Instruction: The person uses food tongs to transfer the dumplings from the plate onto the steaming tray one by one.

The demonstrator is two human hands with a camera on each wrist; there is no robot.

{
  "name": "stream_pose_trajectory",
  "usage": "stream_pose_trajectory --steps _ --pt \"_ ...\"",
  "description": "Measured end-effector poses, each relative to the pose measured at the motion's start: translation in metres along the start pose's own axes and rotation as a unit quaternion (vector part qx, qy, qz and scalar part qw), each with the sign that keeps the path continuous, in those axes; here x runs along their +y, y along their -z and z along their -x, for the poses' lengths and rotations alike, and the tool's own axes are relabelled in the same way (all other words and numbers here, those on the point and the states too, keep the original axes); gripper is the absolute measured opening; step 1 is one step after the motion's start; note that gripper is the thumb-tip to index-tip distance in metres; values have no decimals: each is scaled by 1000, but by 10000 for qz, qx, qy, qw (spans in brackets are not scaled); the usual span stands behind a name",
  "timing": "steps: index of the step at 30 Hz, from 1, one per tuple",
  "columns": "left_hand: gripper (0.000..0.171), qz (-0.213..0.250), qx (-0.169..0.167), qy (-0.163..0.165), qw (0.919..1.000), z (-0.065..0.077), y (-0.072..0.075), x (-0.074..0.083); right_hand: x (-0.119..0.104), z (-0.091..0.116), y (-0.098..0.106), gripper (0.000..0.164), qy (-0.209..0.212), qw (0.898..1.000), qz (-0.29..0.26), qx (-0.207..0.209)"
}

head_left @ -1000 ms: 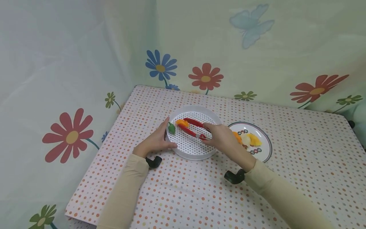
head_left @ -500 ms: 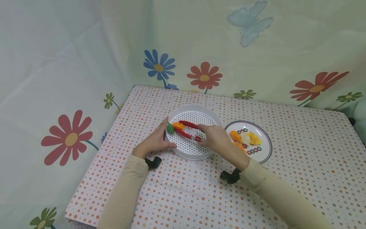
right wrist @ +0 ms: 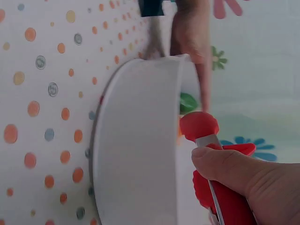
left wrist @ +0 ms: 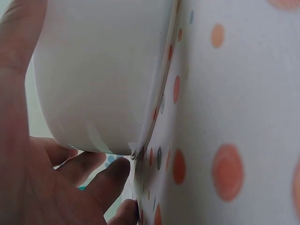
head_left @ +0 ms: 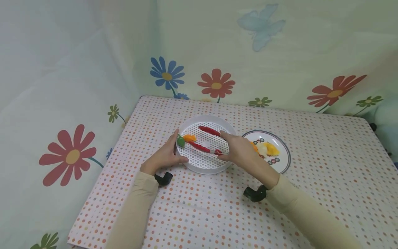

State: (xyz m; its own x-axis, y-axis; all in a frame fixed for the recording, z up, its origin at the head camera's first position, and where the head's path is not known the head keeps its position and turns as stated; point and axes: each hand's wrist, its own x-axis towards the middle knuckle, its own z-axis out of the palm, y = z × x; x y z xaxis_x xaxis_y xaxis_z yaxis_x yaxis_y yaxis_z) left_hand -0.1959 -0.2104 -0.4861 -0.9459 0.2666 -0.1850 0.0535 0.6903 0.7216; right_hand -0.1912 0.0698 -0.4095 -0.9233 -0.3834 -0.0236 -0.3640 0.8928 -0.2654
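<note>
A round white sieve point(head_left: 206, 171) with a perforated bottom stands on the table. My left hand point(head_left: 166, 154) grips its left side, thumb and fingers spread round the outer wall; the left wrist view shows the fingertips against that wall. In my right hand point(head_left: 244, 151) are red tongs point(head_left: 199, 147) with a metal joint, their arms spread wide over the sieve with nothing between them. An orange piece point(head_left: 189, 138), perhaps a toy pepper, lies in the sieve's left part, close to the lower tong tip. Next to it, against the wall, is a green pepper point(head_left: 180, 141).
Right of the sieve stands a white plate point(head_left: 283, 166) with a dark rim, bearing orange, yellow and whitish pieces, partly hidden by my right hand. A polka-dot cloth point(head_left: 199, 214) covers the table. Flower-printed sheets point(head_left: 280, 62) hang behind and at the left.
The tongs carried the orange piece left to the green pepper, then their arms spread and let it go. My left hand stays at the sieve's side.
</note>
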Motion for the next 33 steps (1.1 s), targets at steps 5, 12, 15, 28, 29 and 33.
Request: stream_pose_trajectory --steps 5,12,15,28,29,33 --pt "126 -1 14 -120 9999 2 2 -1 26 41 21 98 -406 9981 -72 464" --pt "125 3 21 -246 9997 6 5 -4 87 103 35 105 -1533 9869 2 506" --pt "125 -35 17 -215 9998 8 7 -4 114 122 34 106 -1695 9846 14 439" --pt "126 -98 -46 -44 9999 18 9 -3 159 143 39 99 -1862 9821 294 39" --pt "126 -106 -61 -85 9999 17 8 -2 159 143 40 98 -1850 9822 315 27" --pt "125 -62 -127 -289 9995 10 4 5 162 147 43 91 -1810 9828 363 27"
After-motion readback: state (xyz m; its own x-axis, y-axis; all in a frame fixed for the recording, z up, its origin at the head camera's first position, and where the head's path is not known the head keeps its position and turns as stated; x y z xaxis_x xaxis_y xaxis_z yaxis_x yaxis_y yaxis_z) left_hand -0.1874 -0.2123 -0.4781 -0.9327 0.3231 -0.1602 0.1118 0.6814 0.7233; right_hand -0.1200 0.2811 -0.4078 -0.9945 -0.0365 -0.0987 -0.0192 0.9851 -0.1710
